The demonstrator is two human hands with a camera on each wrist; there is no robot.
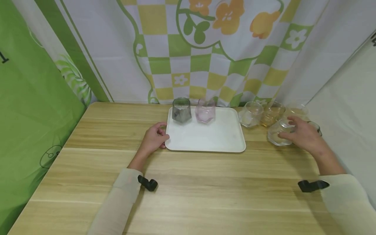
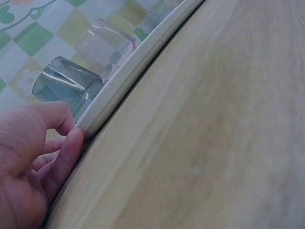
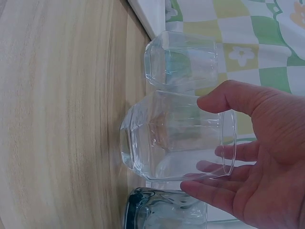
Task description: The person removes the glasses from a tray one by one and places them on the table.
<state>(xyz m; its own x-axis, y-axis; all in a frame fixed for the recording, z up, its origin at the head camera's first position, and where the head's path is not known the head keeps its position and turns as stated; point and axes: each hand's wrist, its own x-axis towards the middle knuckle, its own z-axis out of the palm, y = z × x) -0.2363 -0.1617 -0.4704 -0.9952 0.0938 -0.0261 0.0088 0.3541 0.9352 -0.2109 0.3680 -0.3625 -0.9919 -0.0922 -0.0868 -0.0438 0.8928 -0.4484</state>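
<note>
A white tray [image 1: 205, 140] lies on the wooden table, carrying a grey glass [image 1: 181, 112] and a pale pink glass [image 1: 205, 112] along its back edge. The left hand [image 1: 152, 138] holds the tray's left edge; in the left wrist view, the thumb and index finger of this hand [image 2: 31, 157] pinch the rim of the tray [image 2: 119, 86]. Right of the tray, the right hand [image 1: 305, 135] grips a clear faceted glass [image 1: 275, 134]. The right wrist view has the thumb of that hand [image 3: 276, 138] on one side of the clear glass [image 3: 167, 138] and fingers on the other.
Around the held glass stand another clear glass [image 1: 251, 114], an amber glass [image 1: 272, 114], a further clear one [image 1: 297, 110] behind, and a bluish-grey glass [image 3: 162, 212] close by. A patterned curtain [image 1: 199, 62] hangs along the table's back edge.
</note>
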